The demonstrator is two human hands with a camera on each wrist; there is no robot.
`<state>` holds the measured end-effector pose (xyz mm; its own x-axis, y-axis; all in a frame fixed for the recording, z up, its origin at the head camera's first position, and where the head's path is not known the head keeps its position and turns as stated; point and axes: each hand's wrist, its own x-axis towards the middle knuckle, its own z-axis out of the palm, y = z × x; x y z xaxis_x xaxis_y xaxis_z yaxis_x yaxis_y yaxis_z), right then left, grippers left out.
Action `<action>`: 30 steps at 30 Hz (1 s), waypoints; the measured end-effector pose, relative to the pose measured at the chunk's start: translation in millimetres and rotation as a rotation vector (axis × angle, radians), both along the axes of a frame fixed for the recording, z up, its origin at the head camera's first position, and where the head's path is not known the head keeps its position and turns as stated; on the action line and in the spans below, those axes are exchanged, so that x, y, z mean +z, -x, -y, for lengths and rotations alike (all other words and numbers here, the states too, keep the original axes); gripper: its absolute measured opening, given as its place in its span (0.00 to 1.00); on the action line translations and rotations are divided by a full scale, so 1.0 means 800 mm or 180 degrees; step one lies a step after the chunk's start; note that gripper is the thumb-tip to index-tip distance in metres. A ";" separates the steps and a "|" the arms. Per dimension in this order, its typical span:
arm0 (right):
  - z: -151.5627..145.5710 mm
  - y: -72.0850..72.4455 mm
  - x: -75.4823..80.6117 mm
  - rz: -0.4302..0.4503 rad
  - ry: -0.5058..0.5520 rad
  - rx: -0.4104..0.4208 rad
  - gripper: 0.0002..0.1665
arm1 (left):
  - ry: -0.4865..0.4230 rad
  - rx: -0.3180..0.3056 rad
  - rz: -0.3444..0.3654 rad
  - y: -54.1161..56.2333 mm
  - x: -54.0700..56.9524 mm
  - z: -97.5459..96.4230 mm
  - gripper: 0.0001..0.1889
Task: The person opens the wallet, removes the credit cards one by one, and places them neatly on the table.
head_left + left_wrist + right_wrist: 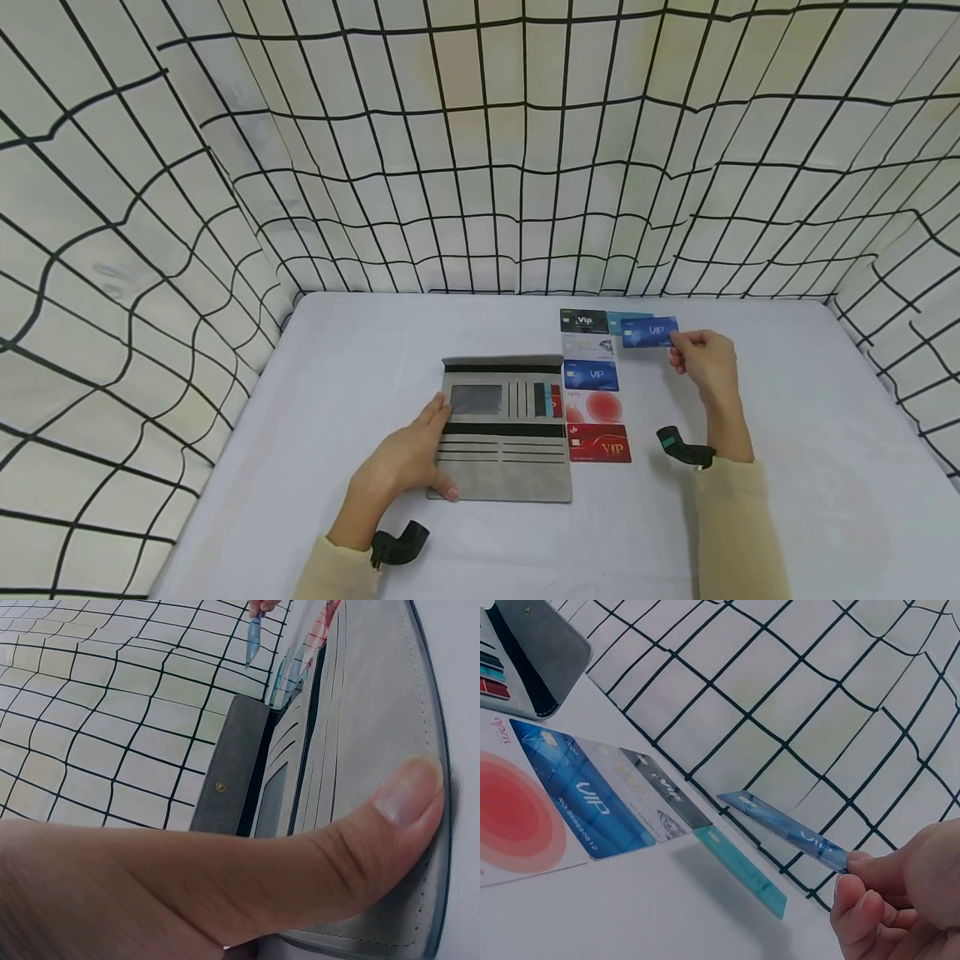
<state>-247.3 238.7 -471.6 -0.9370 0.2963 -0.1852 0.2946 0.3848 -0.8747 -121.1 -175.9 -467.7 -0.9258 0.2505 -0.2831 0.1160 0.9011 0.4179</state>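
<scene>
An open grey wallet (pixel 504 483) lies flat on the table, with a few cards tucked in its upper right slots. My left hand (pixel 405 454) rests on its left edge, the thumb (pixel 409 795) lying across the lower panel. My right hand (pixel 705 358) pinches a blue VIP card (pixel 645 332) by its right end. In the right wrist view this blue card (pixel 795 832) hangs above the table, apart from the teal card (pixel 742 870) below it. Beside the wallet runs a column of cards: black (pixel 583 321), silver-white (pixel 588 346), blue (pixel 591 375), white with red circles (pixel 592 407) and red (pixel 600 443).
A white wall with a black grid (pixel 480 192) rises behind the table and along both sides. The white tabletop (pixel 825 433) stretches out on either side of the wallet and cards. A black wrist camera (pixel 684 448) sits on the right wrist, another (pixel 400 543) on the left.
</scene>
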 end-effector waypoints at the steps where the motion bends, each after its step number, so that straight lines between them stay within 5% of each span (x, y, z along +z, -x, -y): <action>1: -0.001 0.000 -0.001 0.0012 -0.0010 0.0005 0.22 | -0.0003 0.0002 0.0005 0.000 0.000 0.000 0.67; 30: -0.003 0.007 -0.029 0.0359 -0.0132 0.0003 0.22 | -0.0036 -0.0007 -0.0049 0.000 -0.001 0.000 0.66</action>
<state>-252.8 240.9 -494.4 -0.9112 0.3049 -0.2769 0.3897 0.4204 -0.8194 -120.9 -176.2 -468.5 -0.9295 0.2556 -0.2660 0.1244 0.8960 0.4262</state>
